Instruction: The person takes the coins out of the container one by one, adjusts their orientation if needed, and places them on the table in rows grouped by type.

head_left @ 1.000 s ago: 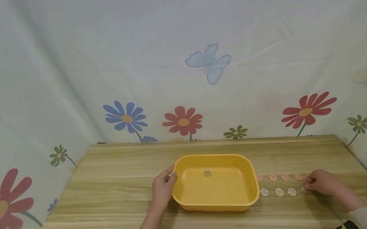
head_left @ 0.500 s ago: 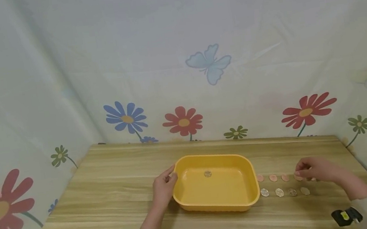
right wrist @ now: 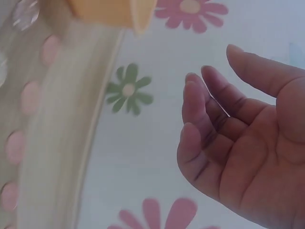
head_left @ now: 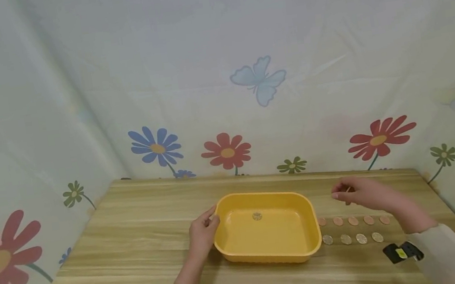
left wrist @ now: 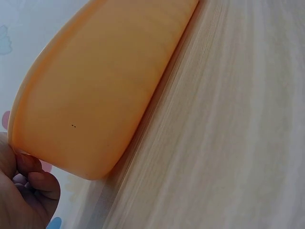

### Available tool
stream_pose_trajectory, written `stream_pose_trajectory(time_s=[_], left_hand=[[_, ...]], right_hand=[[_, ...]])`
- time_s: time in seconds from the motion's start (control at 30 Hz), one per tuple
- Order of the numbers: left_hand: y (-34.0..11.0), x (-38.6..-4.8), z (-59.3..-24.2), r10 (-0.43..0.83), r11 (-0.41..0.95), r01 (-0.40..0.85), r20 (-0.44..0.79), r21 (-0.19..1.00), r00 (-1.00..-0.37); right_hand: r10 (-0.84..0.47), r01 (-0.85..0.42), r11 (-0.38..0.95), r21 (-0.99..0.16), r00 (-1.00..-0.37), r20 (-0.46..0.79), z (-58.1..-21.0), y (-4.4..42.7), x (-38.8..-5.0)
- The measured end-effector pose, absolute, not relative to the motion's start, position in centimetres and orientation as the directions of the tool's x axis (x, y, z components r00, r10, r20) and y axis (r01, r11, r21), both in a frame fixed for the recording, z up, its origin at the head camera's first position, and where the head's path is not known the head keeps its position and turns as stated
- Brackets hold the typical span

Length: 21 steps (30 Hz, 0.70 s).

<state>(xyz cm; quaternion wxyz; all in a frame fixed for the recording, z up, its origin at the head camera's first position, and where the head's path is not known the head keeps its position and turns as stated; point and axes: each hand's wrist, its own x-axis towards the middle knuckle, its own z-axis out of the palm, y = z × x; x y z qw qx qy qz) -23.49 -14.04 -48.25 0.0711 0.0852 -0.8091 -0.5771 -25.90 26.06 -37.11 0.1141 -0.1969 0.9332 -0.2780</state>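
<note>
A yellow plastic tray [head_left: 268, 257] sits on the table, and my left hand [head_left: 202, 234] grips its left rim. In the left wrist view that hand [left wrist: 28, 191] has its fingers curled at the tray's edge [left wrist: 95, 86]. One silver coin [head_left: 257, 216] lies in the tray. Right of the tray are two rows of coins: copper-coloured ones [head_left: 353, 221] behind, silver ones [head_left: 361, 239] in front. My right hand [head_left: 359, 191] is raised behind the copper row, touching no coin. Seen from the right wrist, its fingers [right wrist: 193, 102] bend loosely around nothing, thumb apart.
The wood-grain table [head_left: 135, 231] backs onto a white curtain [head_left: 182, 61] printed with flowers and a butterfly. Another curtain panel [head_left: 5, 157] runs along the left side. The coin rows begin close beside the tray's right wall.
My right hand was at the right end of the silver row, then at the copper row. It has since lifted away and moved back and leftward. The left hand and tray stay put.
</note>
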Motion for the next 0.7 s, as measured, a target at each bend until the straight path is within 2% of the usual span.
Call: stream_pose_trajectory(time_s=[0.27, 0.7], left_hand=[[-14.1, -23.6, -48.4, -0.223, 0.32, -0.051, 0.023, 0.946, -0.975], [-14.1, -23.6, -48.5, -0.215, 0.331, -0.04, 0.034, 0.943, -0.976]], right_hand=[[-0.54, -0.363, 0.697, -0.619, -0.833, -0.12, -35.0, 22.2, -26.9], [-0.587, -0.394, 0.731, -0.557, -0.78, -0.217, -34.8, 17.1, -29.1]])
